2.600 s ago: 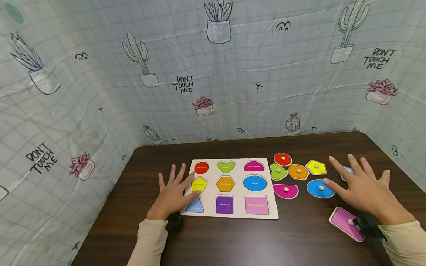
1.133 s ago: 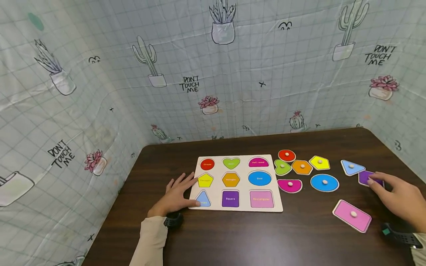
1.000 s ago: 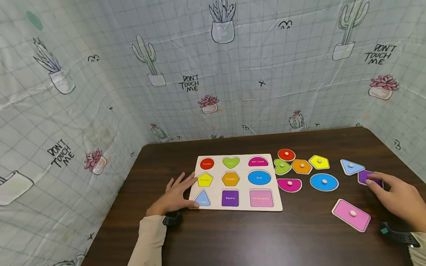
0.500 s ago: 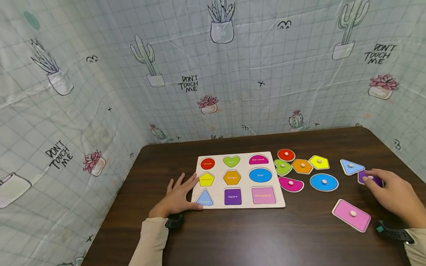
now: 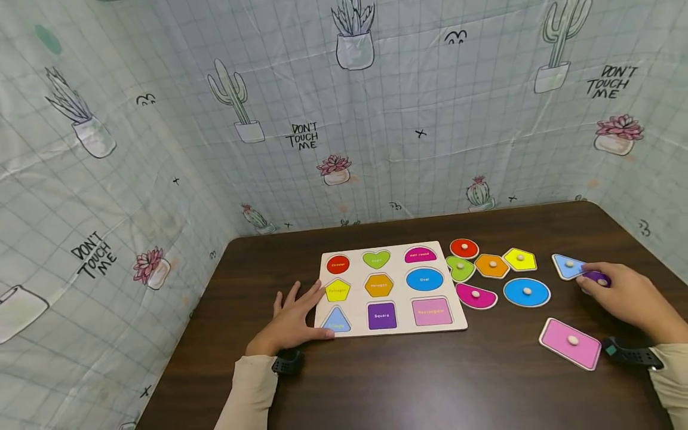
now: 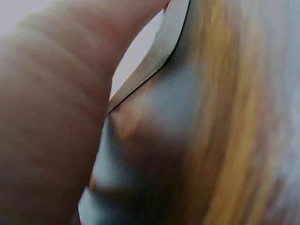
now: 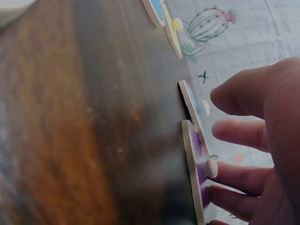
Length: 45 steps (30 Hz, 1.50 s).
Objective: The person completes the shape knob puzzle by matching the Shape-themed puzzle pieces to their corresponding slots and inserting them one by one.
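My left hand [image 5: 287,322] lies at the left edge of the white shape puzzle board [image 5: 352,309], fingers spread and thumb along its lower left corner. In the left wrist view the thumb [image 6: 51,112] is large beside the board's edge [image 6: 154,56]. On the right, my right hand [image 5: 626,295] is over the purple square piece [image 5: 603,280] and partly hides it. The right wrist view has its thumb and fingers apart, two fingers close to the purple piece [image 7: 196,145] and its knob [image 7: 212,168]. The light blue triangle piece [image 5: 564,264] lies right beside it.
Between board and right hand lie red circle [image 5: 457,246], green heart [image 5: 454,273], orange hexagon [image 5: 484,272], yellow pentagon [image 5: 513,263], magenta half-round [image 5: 467,300] and blue oval [image 5: 516,297] pieces. A pink rectangle piece [image 5: 559,344] lies nearer. A patterned cloth [image 5: 419,167] hangs behind the table.
My right hand has gone from hovering above the triangle to the purple square, then slightly farther left over it. The board has turned slightly, and its right edge now presses nearer the half-round piece.
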{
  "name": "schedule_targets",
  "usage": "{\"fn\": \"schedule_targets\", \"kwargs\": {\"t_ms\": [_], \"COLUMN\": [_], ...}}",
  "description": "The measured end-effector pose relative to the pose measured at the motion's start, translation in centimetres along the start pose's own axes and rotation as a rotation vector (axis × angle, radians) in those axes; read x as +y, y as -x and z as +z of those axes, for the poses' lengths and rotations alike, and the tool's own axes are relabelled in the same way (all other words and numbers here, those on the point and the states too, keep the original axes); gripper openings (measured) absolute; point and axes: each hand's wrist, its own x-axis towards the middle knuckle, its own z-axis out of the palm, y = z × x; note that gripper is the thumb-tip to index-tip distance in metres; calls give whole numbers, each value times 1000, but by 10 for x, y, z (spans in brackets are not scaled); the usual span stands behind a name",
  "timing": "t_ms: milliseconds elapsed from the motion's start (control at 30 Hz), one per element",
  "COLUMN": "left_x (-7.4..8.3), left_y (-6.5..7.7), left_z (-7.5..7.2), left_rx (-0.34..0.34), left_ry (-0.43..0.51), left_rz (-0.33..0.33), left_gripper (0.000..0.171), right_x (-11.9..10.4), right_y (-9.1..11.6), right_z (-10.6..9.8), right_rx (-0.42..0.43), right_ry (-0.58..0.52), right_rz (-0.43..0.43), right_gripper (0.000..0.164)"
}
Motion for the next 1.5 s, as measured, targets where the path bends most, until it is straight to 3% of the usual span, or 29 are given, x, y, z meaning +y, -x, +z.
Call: {"fn": "schedule_targets", "kwargs": {"t_ms": [267, 500, 700, 1033, 1500], "left_x": [5, 8, 10, 9, 0], "left_y": [-7, -12, -9, -8, -6], "left_z": [-4, -4, -8, -9, 1], "left_rx": [5, 6, 13, 21, 65], "left_ry": [-14, -3, -8, 17, 33], "left_rz": [12, 34, 11, -9, -14], "left_gripper": [100, 99, 97, 96, 96], "right_x": [5, 15, 11, 5, 3], "right_y": [-13, -8, -8, -19, -25], "right_z": [-2, 1, 3, 8, 12], "right_rx": [-59, -103, -109, -32, -13], "right_ry": [29, 17, -18, 1, 21], "right_rz": [33, 71, 109, -43, -13], "right_gripper": [46, 54, 59, 41, 36]}}
